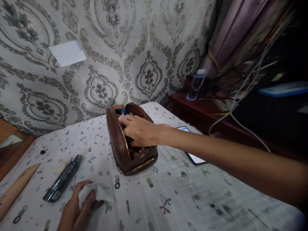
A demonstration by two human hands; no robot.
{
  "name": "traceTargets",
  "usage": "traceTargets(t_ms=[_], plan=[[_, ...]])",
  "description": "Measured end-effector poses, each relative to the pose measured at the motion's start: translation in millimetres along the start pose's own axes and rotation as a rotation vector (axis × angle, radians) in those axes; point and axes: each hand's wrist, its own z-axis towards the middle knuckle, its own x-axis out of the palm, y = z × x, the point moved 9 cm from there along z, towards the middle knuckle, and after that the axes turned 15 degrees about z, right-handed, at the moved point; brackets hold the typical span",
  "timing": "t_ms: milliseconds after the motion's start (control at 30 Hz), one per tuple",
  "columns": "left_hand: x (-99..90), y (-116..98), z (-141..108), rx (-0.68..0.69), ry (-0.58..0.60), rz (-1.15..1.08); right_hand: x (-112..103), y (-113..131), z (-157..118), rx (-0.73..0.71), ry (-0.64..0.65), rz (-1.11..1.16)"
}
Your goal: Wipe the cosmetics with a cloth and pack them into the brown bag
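A brown leather bag [115, 141] with a gold zipper stands unzipped on the patterned sheet. My right hand [141, 131] reaches into its opening from the right, fingers bent and closed. At its fingertips shows a small pale pink piece [122, 118], whose kind I cannot make out. Part of that hand and most of the bag's contents are hidden. Lower left, my left hand [78, 203] is closed around a crumpled white tissue [88, 192], with one end trailing onto the sheet. Left of it lies a dark cylindrical bottle [63, 179] with a label.
A phone [192, 154] with a lit screen lies under my right forearm. On a dark red table [178, 102] stand a clear water bottle [196, 85] and tangled white cables [243, 86]. A wooden piece [19, 187] lies at the left edge. Patterned wallpaper rises behind.
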Motion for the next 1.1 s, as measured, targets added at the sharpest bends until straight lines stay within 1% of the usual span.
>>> traceTargets(t_ms=[100,167,233,267,333,400,467,500,567,600,667,733,800,900,967,1100], plan=[[-2.4,1,3,0.048,0.014,0.050,-1,0,1,0.006,0.030,0.016],[-1.4,5,6,0.070,0.047,0.089,-2,0,-1,-0.001,0.045,0.013],[0.0,9,7,0.074,0.067,0.108,-6,3,-7,-0.027,0.020,-0.004],[-0.2,10,7,0.065,0.058,0.106,-8,6,-12,-0.047,-0.011,-0.018],[-1.9,10,6,0.023,0.013,0.068,-12,14,-25,-0.092,-0.073,-0.041],[-2.0,8,3,-0.031,-0.023,0.013,-12,21,-43,-0.112,-0.129,-0.011],[0.5,5,1,-0.078,-0.020,-0.020,-9,26,-63,-0.114,-0.203,0.097],[1.3,4,0,-0.091,-0.017,-0.019,-6,29,-73,-0.141,-0.238,0.159],[0.1,4,0,-0.093,-0.025,0.015,2,38,-91,-0.217,-0.282,0.248],[-1.3,4,1,-0.082,-0.033,0.038,7,40,-98,-0.228,-0.303,0.272],[-3.9,8,4,-0.061,-0.039,0.080,14,39,-108,-0.200,-0.350,0.296],[-3.8,16,7,-0.048,-0.008,0.093,19,38,-114,-0.172,-0.388,0.299],[-2.0,25,11,-0.048,0.038,0.095,20,39,-117,-0.176,-0.424,0.303],[-0.7,33,13,-0.079,0.066,0.074,21,39,-119,-0.180,-0.477,0.324],[-0.2,30,12,-0.105,0.055,0.053,23,37,-120,-0.168,-0.499,0.338],[-2.0,10,7,-0.110,-0.020,0.043,26,36,-118,-0.160,-0.537,0.338]])
